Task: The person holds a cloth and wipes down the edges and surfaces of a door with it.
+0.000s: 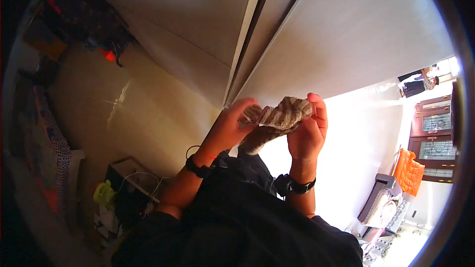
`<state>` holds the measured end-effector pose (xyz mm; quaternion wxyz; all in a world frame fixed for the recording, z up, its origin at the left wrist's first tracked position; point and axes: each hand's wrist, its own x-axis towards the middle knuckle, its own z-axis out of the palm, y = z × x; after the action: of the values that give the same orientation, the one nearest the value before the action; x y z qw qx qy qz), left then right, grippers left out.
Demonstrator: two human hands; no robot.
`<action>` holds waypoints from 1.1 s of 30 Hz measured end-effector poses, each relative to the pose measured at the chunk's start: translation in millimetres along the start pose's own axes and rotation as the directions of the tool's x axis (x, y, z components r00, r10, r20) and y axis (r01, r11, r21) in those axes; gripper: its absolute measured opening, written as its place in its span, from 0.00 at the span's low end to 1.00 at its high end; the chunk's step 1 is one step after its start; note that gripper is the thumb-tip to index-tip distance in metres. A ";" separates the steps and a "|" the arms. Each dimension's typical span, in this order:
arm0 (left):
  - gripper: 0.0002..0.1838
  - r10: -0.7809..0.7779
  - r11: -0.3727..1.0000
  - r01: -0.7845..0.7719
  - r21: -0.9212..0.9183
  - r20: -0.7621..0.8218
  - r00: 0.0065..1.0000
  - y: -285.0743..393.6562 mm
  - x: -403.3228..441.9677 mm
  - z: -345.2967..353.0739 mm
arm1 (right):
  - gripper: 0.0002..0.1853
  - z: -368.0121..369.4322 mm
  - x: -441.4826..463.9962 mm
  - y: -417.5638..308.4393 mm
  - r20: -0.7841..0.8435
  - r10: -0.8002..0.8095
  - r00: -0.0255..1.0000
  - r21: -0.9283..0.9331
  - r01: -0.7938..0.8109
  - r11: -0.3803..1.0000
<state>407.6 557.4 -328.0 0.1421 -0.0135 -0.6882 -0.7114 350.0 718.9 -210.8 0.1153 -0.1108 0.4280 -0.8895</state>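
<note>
1. Cloth: brown, striped, bunched, held up between the two hands in front of the torso, with a paler end hanging below.
2. Handling (judged): light, soft and limp, with a textured surface unlikely to slip and little that could break; it should sag wherever unsupported.
3. Hold (judged): best pinched at opposite edges, thumb against fingers, so that the folds can open between.
4. Right hand: thumb and fingers closed on the cloth's right edge.
5. Left hand: fingers curled round the left end; blur hides the exact contact.
6. Surroundings: a dark band at the left wrist; beyond the hands, a pale panel; to the left, glossy floor; far right, an orange cover.
</note>
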 end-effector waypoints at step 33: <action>0.16 0.093 0.855 0.080 0.512 -0.304 0.948 32.8 -3.4 -64.7 | 0.18 -79.6 14.9 8.0 -0.032 0.032 0.999 -0.700 -0.045 0.712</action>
<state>429.6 494.0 -300.1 0.2517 0.1377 -0.8219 -0.4921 313.2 768.2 -264.2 0.0797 -0.1295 0.7361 -0.6595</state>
